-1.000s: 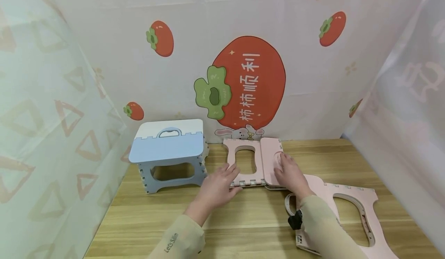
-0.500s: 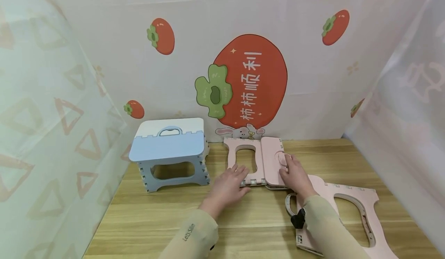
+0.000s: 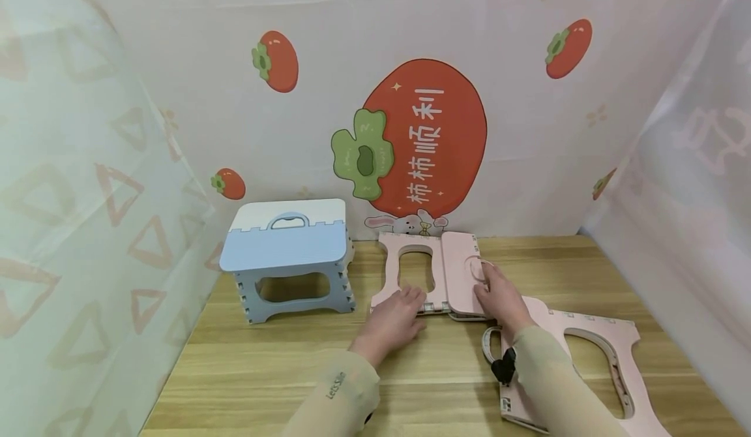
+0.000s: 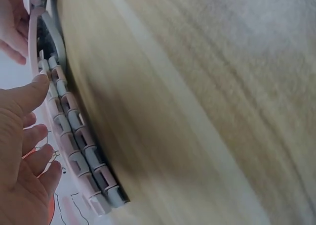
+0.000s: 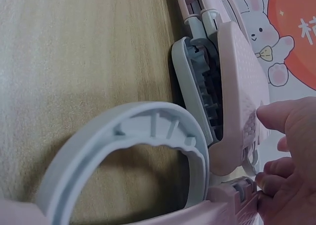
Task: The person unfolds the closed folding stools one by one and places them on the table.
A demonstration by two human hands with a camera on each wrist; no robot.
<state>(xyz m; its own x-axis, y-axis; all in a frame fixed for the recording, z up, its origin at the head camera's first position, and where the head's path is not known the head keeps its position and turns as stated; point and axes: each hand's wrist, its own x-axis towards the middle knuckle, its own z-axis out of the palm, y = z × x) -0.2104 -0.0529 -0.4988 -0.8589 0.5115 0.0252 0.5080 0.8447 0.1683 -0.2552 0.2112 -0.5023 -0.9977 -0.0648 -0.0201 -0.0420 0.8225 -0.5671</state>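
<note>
A pink folding stool lies folded flat near the back wall, its leg frame to the left and its seat panel to the right. My left hand rests at the near edge of the leg frame, fingers loosely bent. In the left wrist view, its thumb touches the hinged edge. At the panel's right side, my right hand has its fingers curled at the thin carry handle, which stands slightly raised. Part of that grip is hidden. The right wrist view shows the thumb against the panel.
A blue and white stool stands unfolded at the left. Another pink folded stool lies at the front right under my right forearm, its grey handle loop sticking out. A patterned cloth hangs behind the wooden table.
My left hand has slid right along the near edge of the stool. My right hand has shifted slightly right, and the carry handle has lifted a little from the panel.
</note>
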